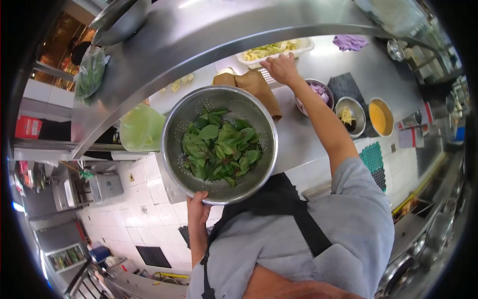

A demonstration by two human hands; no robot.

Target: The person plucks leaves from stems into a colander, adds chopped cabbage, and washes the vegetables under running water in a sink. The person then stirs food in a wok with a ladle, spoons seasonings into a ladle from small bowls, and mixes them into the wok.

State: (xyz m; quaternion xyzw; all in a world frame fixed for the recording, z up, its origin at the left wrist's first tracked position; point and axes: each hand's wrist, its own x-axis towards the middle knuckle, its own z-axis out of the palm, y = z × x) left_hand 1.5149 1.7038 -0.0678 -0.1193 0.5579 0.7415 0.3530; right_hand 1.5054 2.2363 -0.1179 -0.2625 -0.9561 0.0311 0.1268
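Observation:
A large metal colander with green leaves inside is held at its near rim by my left hand, fingers wrapped round the edge. My right hand is stretched forward at the near edge of a white plastic basket, with its fingers apart. Pale yellow-green cut vegetables lie in that basket. Behind the colander is a brown paper bag. Beside my right forearm stands a bowl of purple-pink pieces.
On the metal counter are a bowl with yellow shreds, a container of orange-yellow liquid, a dark slab and a purple cloth. A steel shelf crosses above. A green translucent container stands left.

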